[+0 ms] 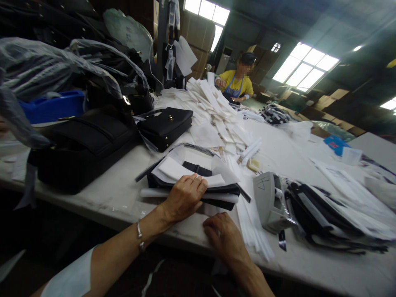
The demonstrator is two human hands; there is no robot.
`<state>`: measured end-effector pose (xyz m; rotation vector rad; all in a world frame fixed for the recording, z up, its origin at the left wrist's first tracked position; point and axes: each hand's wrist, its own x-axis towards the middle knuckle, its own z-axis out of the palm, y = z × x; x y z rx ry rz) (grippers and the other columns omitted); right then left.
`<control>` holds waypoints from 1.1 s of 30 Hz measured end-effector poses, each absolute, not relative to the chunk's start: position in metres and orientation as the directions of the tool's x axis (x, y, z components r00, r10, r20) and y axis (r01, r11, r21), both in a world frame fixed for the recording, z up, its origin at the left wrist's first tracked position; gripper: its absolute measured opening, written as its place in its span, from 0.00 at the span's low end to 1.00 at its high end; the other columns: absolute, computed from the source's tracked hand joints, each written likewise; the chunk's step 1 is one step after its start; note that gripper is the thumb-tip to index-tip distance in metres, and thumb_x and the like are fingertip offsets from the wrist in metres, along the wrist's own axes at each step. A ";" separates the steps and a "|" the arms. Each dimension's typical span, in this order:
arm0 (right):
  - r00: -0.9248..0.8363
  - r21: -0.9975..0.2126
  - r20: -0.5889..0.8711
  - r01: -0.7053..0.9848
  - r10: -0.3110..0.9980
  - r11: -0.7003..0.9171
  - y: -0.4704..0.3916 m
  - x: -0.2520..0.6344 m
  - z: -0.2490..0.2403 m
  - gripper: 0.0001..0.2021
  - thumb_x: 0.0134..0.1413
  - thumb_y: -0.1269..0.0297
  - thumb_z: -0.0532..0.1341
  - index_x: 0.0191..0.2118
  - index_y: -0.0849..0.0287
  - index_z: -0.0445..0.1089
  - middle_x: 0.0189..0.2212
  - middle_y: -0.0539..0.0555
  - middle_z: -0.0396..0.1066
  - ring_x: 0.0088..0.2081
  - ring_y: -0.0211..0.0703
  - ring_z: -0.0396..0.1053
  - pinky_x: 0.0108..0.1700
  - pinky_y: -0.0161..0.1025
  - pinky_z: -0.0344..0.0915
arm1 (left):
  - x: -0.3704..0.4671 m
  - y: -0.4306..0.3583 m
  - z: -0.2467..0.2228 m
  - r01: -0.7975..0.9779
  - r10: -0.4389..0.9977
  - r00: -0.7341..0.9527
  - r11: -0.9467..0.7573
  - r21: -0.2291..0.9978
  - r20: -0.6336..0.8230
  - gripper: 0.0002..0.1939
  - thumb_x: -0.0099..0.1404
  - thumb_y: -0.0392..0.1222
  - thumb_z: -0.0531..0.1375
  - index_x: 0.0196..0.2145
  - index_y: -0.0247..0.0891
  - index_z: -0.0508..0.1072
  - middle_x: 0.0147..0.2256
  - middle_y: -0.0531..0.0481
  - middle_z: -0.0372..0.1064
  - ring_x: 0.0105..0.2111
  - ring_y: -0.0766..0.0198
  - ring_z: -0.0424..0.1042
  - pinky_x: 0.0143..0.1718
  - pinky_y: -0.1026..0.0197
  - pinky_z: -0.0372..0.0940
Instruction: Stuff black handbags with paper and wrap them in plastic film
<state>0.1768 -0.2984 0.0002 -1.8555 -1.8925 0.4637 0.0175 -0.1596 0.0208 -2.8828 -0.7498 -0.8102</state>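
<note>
A black bag (222, 201) lies on the white table, with white foam padding (176, 169) and thin white sheets on top of it. My left hand (185, 197) rests on its near edge, fingers bent together over the padding and a white roll (154, 193). Just right of it, my right hand (224, 235) is at the table's front edge with its fingers curled; what they hold, if anything, is hidden. A small black bag (167, 126) with gold studs sits behind.
A large black bag (83, 148) and a blue bin (55, 108) stand left. White strips (213, 107) are heaped behind. A grey tape dispenser (267, 202) and stacked black pieces (321, 214) lie right. A person in yellow (238, 84) works across the table.
</note>
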 end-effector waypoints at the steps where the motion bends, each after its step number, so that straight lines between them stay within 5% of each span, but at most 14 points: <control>1: 0.003 -0.588 0.016 0.809 1.000 0.007 -0.301 0.173 0.007 0.07 0.56 0.71 0.60 0.35 0.56 0.76 0.33 0.53 0.75 0.39 0.47 0.72 0.43 0.42 0.67 | 0.018 -0.160 0.020 0.467 0.435 0.747 -0.881 0.068 0.503 0.26 0.58 0.39 0.62 0.53 0.30 0.62 0.49 0.36 0.71 0.53 0.46 0.69 0.54 0.48 0.63; 4: -0.020 -0.745 -0.113 0.663 0.993 -0.071 -0.305 0.169 0.029 0.05 0.57 0.67 0.62 0.36 0.54 0.77 0.33 0.50 0.77 0.37 0.42 0.74 0.42 0.36 0.68 | 0.018 -0.164 0.014 0.464 0.402 0.754 -0.886 0.012 0.519 0.23 0.62 0.39 0.59 0.53 0.30 0.63 0.49 0.36 0.71 0.53 0.47 0.69 0.54 0.49 0.63; 8: 0.095 -0.832 -0.017 0.551 0.995 -0.067 -0.286 0.183 0.061 0.08 0.55 0.57 0.65 0.34 0.55 0.77 0.29 0.51 0.76 0.34 0.42 0.74 0.40 0.37 0.69 | 0.020 -0.170 0.002 0.468 0.334 0.738 -0.879 -0.089 0.586 0.15 0.68 0.36 0.53 0.52 0.30 0.65 0.48 0.36 0.71 0.53 0.50 0.70 0.53 0.50 0.63; 12: 0.242 -0.936 -0.173 0.261 0.955 -0.236 -0.246 0.208 0.082 0.21 0.49 0.43 0.66 0.31 0.60 0.73 0.23 0.52 0.72 0.24 0.42 0.71 0.22 0.36 0.70 | 0.025 -0.169 -0.005 0.488 0.322 0.707 -0.867 -0.104 0.630 0.13 0.70 0.34 0.51 0.50 0.30 0.67 0.46 0.38 0.72 0.51 0.51 0.71 0.53 0.51 0.64; 15: 0.179 -0.927 -0.299 0.181 0.937 -0.330 -0.224 0.222 0.096 0.25 0.47 0.39 0.65 0.31 0.61 0.71 0.24 0.52 0.71 0.22 0.40 0.71 0.16 0.33 0.67 | 0.029 -0.166 -0.006 0.505 0.333 0.696 -0.857 -0.105 0.636 0.13 0.70 0.35 0.51 0.50 0.29 0.67 0.46 0.38 0.72 0.51 0.51 0.72 0.52 0.52 0.65; 20: -0.117 -0.894 -0.425 0.211 0.898 -0.396 -0.207 0.238 0.129 0.21 0.49 0.46 0.67 0.39 0.59 0.74 0.33 0.55 0.75 0.31 0.46 0.75 0.23 0.37 0.72 | 0.031 -0.167 -0.010 0.496 0.313 0.725 -0.855 -0.151 0.613 0.13 0.71 0.34 0.50 0.50 0.30 0.68 0.47 0.39 0.72 0.52 0.51 0.71 0.52 0.53 0.65; 25: 0.096 -0.858 -0.293 0.413 0.951 -0.306 -0.159 0.264 0.122 0.19 0.49 0.47 0.67 0.37 0.60 0.74 0.31 0.56 0.75 0.33 0.45 0.75 0.31 0.37 0.72 | 0.030 -0.167 -0.011 0.484 0.299 0.730 -0.861 -0.155 0.615 0.14 0.72 0.34 0.48 0.50 0.29 0.69 0.47 0.39 0.72 0.52 0.50 0.71 0.53 0.53 0.65; 29: 0.277 -0.603 -0.305 0.684 0.911 -0.410 -0.112 0.288 0.077 0.14 0.55 0.55 0.63 0.34 0.62 0.74 0.29 0.56 0.75 0.32 0.42 0.73 0.34 0.36 0.69 | 0.030 -0.167 -0.011 0.482 0.291 0.730 -0.861 -0.164 0.619 0.14 0.72 0.35 0.49 0.50 0.29 0.69 0.47 0.38 0.72 0.52 0.51 0.71 0.54 0.52 0.64; 33: 0.347 -0.428 -0.210 0.808 0.914 -0.405 -0.093 0.292 0.045 0.17 0.50 0.55 0.67 0.42 0.62 0.73 0.32 0.56 0.75 0.36 0.46 0.72 0.37 0.38 0.65 | 0.030 -0.167 -0.012 0.489 0.290 0.720 -0.857 -0.165 0.630 0.14 0.72 0.35 0.49 0.50 0.29 0.69 0.47 0.38 0.72 0.52 0.51 0.71 0.54 0.53 0.64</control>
